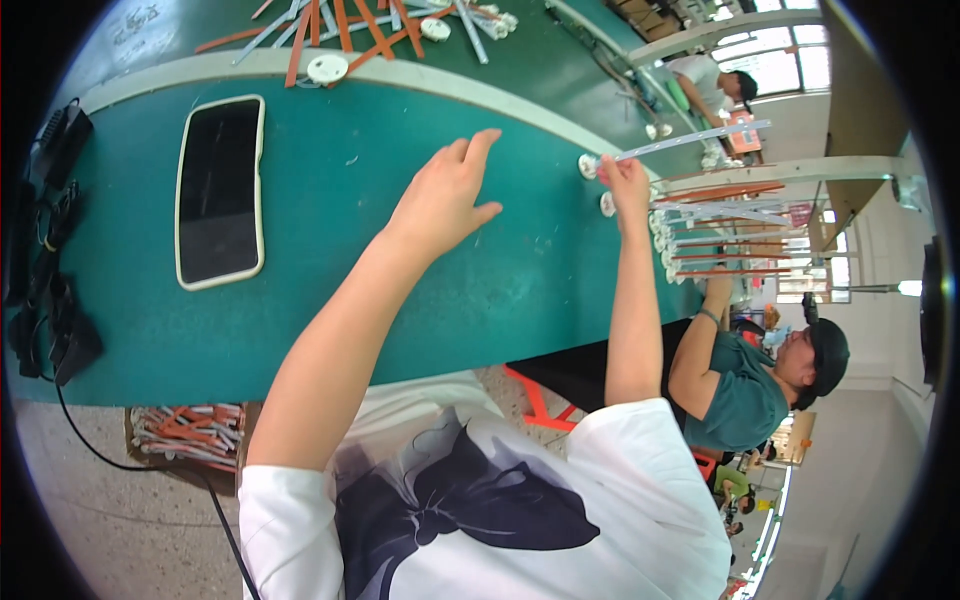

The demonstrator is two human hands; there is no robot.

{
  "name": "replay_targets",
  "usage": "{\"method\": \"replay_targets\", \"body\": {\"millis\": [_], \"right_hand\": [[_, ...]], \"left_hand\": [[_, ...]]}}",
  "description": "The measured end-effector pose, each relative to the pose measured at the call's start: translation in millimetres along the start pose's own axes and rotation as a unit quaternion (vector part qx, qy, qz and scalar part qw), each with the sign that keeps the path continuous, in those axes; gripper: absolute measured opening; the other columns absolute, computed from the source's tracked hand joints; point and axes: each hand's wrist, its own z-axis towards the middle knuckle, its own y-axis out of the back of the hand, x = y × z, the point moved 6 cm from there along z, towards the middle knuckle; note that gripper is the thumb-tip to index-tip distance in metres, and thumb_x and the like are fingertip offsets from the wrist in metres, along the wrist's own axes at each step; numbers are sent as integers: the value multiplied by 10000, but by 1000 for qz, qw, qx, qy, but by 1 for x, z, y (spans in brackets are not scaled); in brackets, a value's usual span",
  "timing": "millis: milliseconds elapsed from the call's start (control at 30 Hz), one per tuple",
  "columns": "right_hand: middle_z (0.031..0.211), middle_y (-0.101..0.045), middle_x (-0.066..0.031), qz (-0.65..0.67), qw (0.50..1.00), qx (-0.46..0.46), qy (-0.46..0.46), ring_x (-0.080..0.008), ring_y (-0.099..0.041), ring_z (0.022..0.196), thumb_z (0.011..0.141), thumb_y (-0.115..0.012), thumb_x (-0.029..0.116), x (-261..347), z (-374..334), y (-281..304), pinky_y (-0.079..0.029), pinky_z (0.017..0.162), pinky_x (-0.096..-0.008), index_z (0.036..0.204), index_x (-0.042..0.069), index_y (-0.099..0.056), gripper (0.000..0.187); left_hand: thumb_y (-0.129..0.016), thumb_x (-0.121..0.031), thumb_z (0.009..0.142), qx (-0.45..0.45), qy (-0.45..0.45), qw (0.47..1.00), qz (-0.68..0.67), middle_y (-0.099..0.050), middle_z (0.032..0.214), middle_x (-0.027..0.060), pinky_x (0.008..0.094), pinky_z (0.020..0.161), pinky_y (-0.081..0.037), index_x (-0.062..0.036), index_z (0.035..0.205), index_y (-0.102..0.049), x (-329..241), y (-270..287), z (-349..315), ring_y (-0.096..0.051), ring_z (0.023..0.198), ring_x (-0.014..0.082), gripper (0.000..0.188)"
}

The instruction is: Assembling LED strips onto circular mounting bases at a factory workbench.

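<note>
My left hand (445, 195) hovers over the green tabletop with its fingers apart and nothing in them. Farther right, my right hand (627, 185) pinches a light grey strip (700, 137) near its end. At that end sits a round white disc (588, 167), and the strip points away to the right. Another round white piece (607, 204) lies close below my right hand. Just beyond is a row of orange and grey strips with white round ends (725, 212).
A phone with a pale case (220, 192) lies on the green table (330, 300), beside black cables (60, 300). Orange and grey strips (345, 30) are heaped beyond the pale ledge. A box of strips (188, 437) stands below the table. One person (745, 380) sits at the right.
</note>
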Motion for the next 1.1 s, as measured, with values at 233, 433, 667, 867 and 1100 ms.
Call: {"method": "replay_targets", "body": {"millis": [233, 433, 667, 867, 1100], "right_hand": [[915, -629, -129, 160, 979, -123, 9, -176, -654, 771, 908, -663, 200, 69, -68, -16, -538, 699, -281, 1026, -21, -513, 292], [903, -616, -110, 106, 992, -57, 25, -165, -659, 762, 904, -653, 170, 92, -45, -51, -540, 695, -281, 1016, -15, -502, 264], [901, -555, -112, 66, 976, -209, -17, -186, -642, 681, 850, -729, 148, 18, -65, 11, -539, 598, -278, 1105, -15, -418, 434], [895, -678, -123, -5, 992, -123, -11, -162, -670, 690, 870, -703, 224, 2, -14, 10, -540, 615, -261, 1108, -41, -587, 375], [768, -710, -68, -101, 987, -113, 47, -132, -680, 712, 873, -675, 202, -1, -21, 13, -499, 673, -272, 973, 47, -711, 187]], "left_hand": [[-777, -113, 721, 6, 28, 1000, 12, -564, 1027, 151, 399, 869, -507, -50, 1345, -367, 0, 2, 2, -585, 1000, 315, 749], [-769, -99, 726, 7, 35, 999, 3, -570, 1030, 151, 400, 874, -507, -43, 1344, -371, 2, -1, 4, -587, 1005, 314, 738], [-763, -104, 732, -8, 26, 999, 29, -582, 1001, 147, 394, 865, -508, -38, 1327, -385, -1, -3, 6, -594, 988, 312, 708], [-758, -107, 743, -5, 31, 999, 41, -586, 983, 134, 389, 839, -519, -45, 1313, -397, 0, -2, 5, -598, 961, 299, 678], [-755, -108, 748, -7, 29, 998, 47, -587, 977, 124, 385, 815, -527, -53, 1309, -403, 2, -3, 4, -601, 951, 292, 665]]}}
